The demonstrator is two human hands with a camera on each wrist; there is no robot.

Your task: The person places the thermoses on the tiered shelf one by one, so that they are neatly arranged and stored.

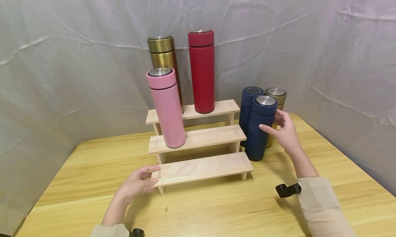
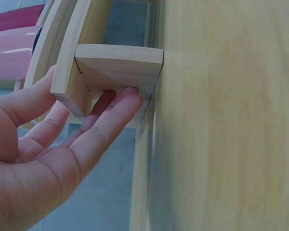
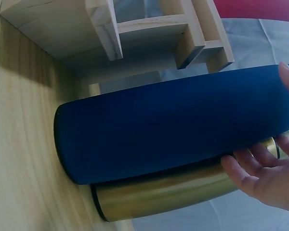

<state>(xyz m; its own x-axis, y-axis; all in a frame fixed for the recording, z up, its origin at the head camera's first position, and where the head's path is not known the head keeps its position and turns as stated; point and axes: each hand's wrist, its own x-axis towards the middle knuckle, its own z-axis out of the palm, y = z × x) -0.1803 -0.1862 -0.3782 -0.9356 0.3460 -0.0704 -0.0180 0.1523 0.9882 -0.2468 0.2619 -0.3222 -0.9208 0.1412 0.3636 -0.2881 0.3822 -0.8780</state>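
My right hand (image 1: 286,132) is around the upper body of a dark blue thermos bottle (image 1: 260,133). Its thumb lies on the near side and the fingers reach behind. The bottle stands upright on the table, its base touching the wood in the right wrist view. At the stepped wooden display stand (image 1: 202,168), my left hand (image 1: 139,180) holds the left end of the lowest step. In the left wrist view the thumb touches the step's board, while fingertips (image 2: 130,96) press the leg panel (image 2: 120,70) beneath.
A pink thermos (image 1: 167,109) stands on the middle step; a red one (image 1: 201,75) and a tall gold one (image 1: 164,58) are on the top step. Behind the held bottle stand another blue thermos (image 1: 245,109) and a shorter gold one (image 1: 276,94). Grey cloth (image 1: 92,75) surrounds the table.
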